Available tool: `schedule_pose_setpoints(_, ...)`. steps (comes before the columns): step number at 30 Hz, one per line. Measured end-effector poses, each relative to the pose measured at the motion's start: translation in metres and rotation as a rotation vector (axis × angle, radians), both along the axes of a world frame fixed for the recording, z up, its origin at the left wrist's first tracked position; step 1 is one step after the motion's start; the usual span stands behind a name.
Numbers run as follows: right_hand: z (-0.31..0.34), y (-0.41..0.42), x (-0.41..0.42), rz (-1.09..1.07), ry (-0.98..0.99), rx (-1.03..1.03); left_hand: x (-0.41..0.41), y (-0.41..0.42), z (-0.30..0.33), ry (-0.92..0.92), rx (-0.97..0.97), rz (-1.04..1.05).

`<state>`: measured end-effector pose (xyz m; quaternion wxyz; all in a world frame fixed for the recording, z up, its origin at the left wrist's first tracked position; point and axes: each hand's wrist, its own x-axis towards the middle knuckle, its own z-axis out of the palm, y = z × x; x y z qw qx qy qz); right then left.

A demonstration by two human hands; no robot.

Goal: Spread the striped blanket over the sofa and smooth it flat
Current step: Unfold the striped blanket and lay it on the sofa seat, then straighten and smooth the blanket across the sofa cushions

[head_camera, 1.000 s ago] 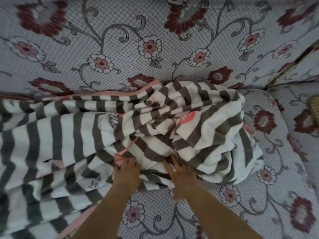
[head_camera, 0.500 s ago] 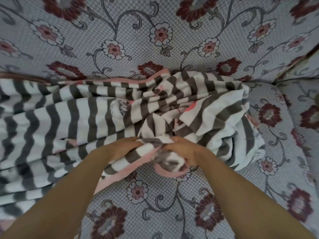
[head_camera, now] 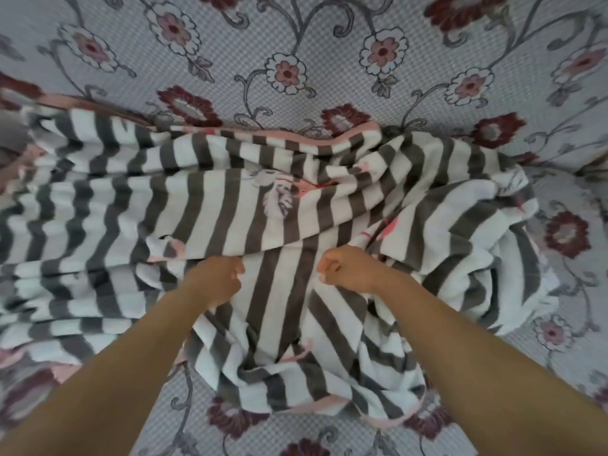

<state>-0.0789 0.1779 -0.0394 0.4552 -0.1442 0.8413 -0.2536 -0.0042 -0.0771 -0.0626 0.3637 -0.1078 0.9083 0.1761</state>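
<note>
Both fists, left hand (head_camera: 219, 278) and right hand (head_camera: 348, 268), bunch the striped blanket (head_camera: 230, 212) mid-sofa (head_camera: 329, 34), rumpled rightward; it looks soft, floppy and light, best taken along its pink edge (head_camera: 329, 139).

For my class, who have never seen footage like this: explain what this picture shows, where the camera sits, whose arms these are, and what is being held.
There is no machine here. The camera is worn on a person's head and looks down, so the two bare arms entering from below are the wearer's own. Beneath them is a sofa with a flower-patterned cover. Across it lies a grey-and-white striped blanket with pink edging, still rumpled and bunched on the right. The left hand and right hand are curled, each gripping a fold of the blanket near its middle.
</note>
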Motion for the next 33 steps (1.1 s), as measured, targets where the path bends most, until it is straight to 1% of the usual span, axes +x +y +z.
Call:
schedule_pose_setpoints(2,-0.005,-0.018,0.003,0.027,0.049,-0.01,0.003,-0.03,0.003,-0.034,-0.122,-0.047)
schedule_pose_setpoints(4,-0.016,-0.045,0.009,0.106,0.064,-0.001,0.018,-0.066,0.0,-0.138,-0.255,-0.137)
schedule_pose_setpoints(6,-0.025,-0.077,0.018,0.214,0.071,0.017,0.036,-0.103,-0.008,-0.19,-0.32,-0.16)
schedule_pose_setpoints(9,-0.042,-0.122,0.034,0.352,0.118,0.081,0.057,-0.146,-0.026,-0.157,-0.373,-0.062)
schedule_pose_setpoints(11,-0.055,-0.154,0.045,0.414,0.188,0.139,0.068,-0.165,-0.034,-0.094,-0.421,-0.042)
schedule_pose_setpoints(14,-0.07,-0.189,0.064,0.435,0.402,0.173,0.076,-0.182,-0.044,0.046,-0.439,-0.091)
schedule_pose_setpoints(16,-0.081,-0.21,0.072,0.457,0.55,0.182,0.08,-0.197,-0.048,0.091,-0.448,-0.172)
schedule_pose_setpoints(19,-0.089,-0.229,0.075,0.48,0.613,0.214,0.085,-0.212,-0.05,0.048,-0.377,-0.307)
schedule_pose_setpoints(21,-0.09,-0.236,0.079,0.547,0.629,0.249,0.095,-0.213,-0.047,-0.072,-0.296,-0.33)
schedule_pose_setpoints(22,-0.086,-0.24,0.084,0.585,0.623,0.255,0.105,-0.214,-0.046,-0.166,-0.238,-0.337)
schedule_pose_setpoints(23,-0.079,-0.242,0.09,0.66,0.542,0.263,0.116,-0.213,-0.045,-0.288,-0.159,-0.345)
schedule_pose_setpoints(25,-0.068,-0.246,0.097,0.824,0.279,0.337,0.137,-0.216,-0.041,-0.502,0.026,-0.354)
schedule_pose_setpoints(26,-0.06,-0.246,0.097,0.837,0.104,0.371,0.143,-0.218,-0.041,-0.576,0.124,-0.332)
schedule_pose_setpoints(27,-0.056,-0.247,0.094,0.821,0.019,0.364,0.145,-0.222,-0.039,-0.608,0.223,-0.274)
schedule_pose_setpoints(28,-0.054,-0.252,0.087,0.761,0.035,0.315,0.14,-0.23,-0.038,-0.572,0.297,-0.183)
schedule_pose_setpoints(29,-0.053,-0.257,0.078,0.659,0.082,0.265,0.132,-0.239,-0.036,-0.463,0.332,-0.058)
schedule_pose_setpoints(30,-0.05,-0.264,0.069,0.539,0.187,0.212,0.121,-0.248,-0.034,-0.296,0.297,0.061)
schedule_pose_setpoints(31,-0.047,-0.272,0.057,0.415,0.316,0.147,0.107,-0.26,-0.035,-0.089,0.218,0.146)
schedule_pose_setpoints(32,-0.042,-0.28,0.046,0.337,0.425,0.105,0.091,-0.271,-0.034,0.118,0.129,0.204)
schedule_pose_setpoints(33,-0.038,-0.288,0.034,0.309,0.512,0.088,0.075,-0.284,-0.033,0.278,0.06,0.235)
